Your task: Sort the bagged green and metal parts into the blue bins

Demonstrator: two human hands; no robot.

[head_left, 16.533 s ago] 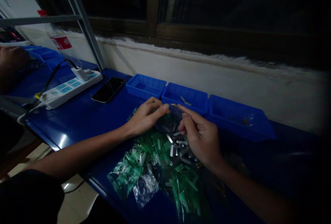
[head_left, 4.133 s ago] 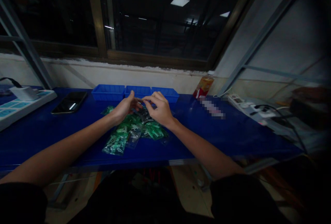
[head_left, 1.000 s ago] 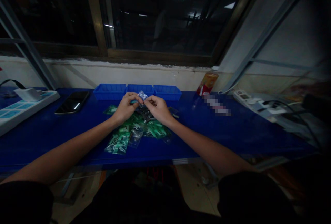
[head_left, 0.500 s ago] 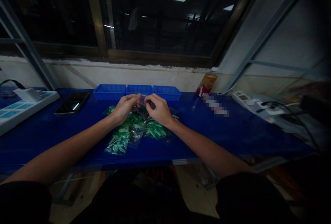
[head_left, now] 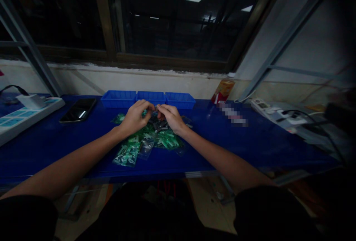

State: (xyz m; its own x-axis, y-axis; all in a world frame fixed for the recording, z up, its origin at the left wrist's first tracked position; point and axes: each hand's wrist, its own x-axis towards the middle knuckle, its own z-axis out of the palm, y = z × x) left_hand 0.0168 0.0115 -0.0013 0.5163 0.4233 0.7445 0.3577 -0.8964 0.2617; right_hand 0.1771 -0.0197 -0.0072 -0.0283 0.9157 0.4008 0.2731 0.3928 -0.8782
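My left hand (head_left: 138,116) and my right hand (head_left: 171,117) almost meet above a pile on the blue table. Both have their fingers pinched together around something too small and dark to name. Under them lie dark grey small parts (head_left: 159,125). Around these parts are clear plastic bags holding green and white pieces: one bag (head_left: 127,153) sits at the front left, and loose-looking green pieces (head_left: 168,140) lie below my right hand. A clear bag (head_left: 146,147) with little visible inside rests between them.
Three blue trays (head_left: 119,100) stand in a row behind the hands. A phone (head_left: 78,110) and a white power strip (head_left: 30,113) lie to the left. A drink bottle (head_left: 223,90) is at the back right, with plugs and cables (head_left: 292,118) farther right.
Both hands have shifted slightly and their fingers have turned in closer together. The dark parts below show more. The bags have not moved.
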